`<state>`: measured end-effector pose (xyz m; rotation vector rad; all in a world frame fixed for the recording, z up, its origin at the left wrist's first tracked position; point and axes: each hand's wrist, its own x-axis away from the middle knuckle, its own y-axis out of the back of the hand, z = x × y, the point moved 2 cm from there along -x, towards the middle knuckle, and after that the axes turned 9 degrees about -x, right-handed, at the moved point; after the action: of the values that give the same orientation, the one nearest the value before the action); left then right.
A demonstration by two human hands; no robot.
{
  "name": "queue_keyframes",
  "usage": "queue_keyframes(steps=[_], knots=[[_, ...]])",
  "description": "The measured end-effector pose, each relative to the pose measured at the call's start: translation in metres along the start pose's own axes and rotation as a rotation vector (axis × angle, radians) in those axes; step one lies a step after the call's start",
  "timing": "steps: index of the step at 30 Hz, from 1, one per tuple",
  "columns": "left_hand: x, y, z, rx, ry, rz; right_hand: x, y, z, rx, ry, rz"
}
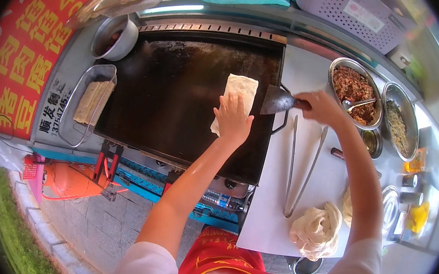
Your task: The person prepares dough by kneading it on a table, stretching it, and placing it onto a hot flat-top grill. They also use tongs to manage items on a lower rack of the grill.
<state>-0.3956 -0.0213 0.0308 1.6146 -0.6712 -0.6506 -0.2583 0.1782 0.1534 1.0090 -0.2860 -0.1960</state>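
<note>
A pale, flat rectangle of dough lies on the dark griddle, right of its middle. My left hand rests flat on the dough with its fingers spread, covering its middle part. In my right hand is a metal scraper, gripped by its dark handle. Its wide blade reaches over the griddle's right edge, a short gap away from the dough.
Tongs and a lump of dough lie on the white worktop at right. Behind them stand a bowl of meat filling and a bowl of greenish filling. A wire basket with flat breads and a pot flank the griddle's left.
</note>
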Motion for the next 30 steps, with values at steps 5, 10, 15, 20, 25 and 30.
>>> queue_keyframes(steps=[5,10,15,20,25,30], knots=[[0.004,-0.010,0.004,0.071,-0.004,0.010,-0.062,-0.023,-0.007,0.123,-0.026,0.198],[0.001,-0.008,-0.006,0.098,0.032,0.091,-0.052,-0.077,0.016,-0.004,-0.033,0.026],[-0.005,0.013,-0.004,0.261,0.060,0.208,-0.040,-0.068,0.037,0.021,-0.085,-0.044],[-0.028,0.064,0.110,1.365,0.123,0.275,-0.014,0.010,0.108,-0.020,0.028,-0.056],[0.052,0.137,0.239,1.424,0.385,0.257,0.133,0.023,0.089,0.025,-0.125,-0.466],[0.168,0.117,0.269,1.209,0.396,0.328,0.227,-0.109,0.028,-0.135,-0.684,-0.797]])
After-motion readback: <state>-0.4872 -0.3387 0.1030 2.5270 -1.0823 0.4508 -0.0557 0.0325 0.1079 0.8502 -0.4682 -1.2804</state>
